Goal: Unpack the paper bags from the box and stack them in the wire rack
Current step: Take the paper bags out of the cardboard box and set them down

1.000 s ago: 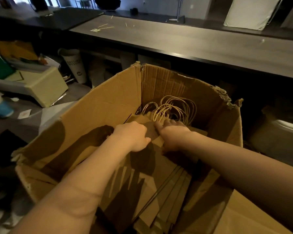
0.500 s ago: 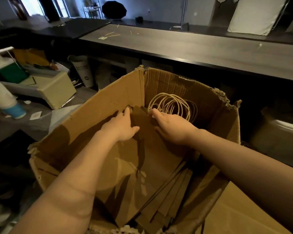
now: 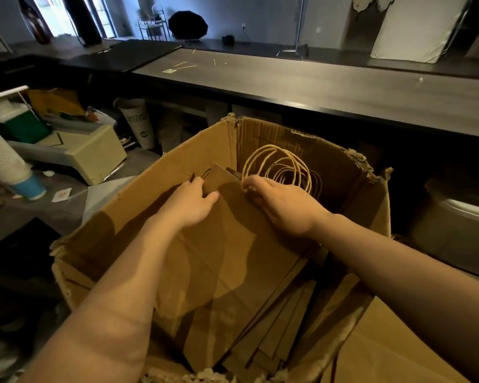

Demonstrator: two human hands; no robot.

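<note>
Brown paper bags (image 3: pixel 233 258) lie packed in the box (image 3: pixel 177 172), with the fingers of the left hand (image 3: pixel 190 201) and right hand (image 3: pixel 282 205) curled round their top edges. No wire rack is in view, and the stacking looks not yet begun.

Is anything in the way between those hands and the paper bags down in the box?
Nothing visible does. The box is open-topped, and both hands are on the stack of paper bags: left hand grips the upper edge, right hand pinches it beside the twine handles.
</note>
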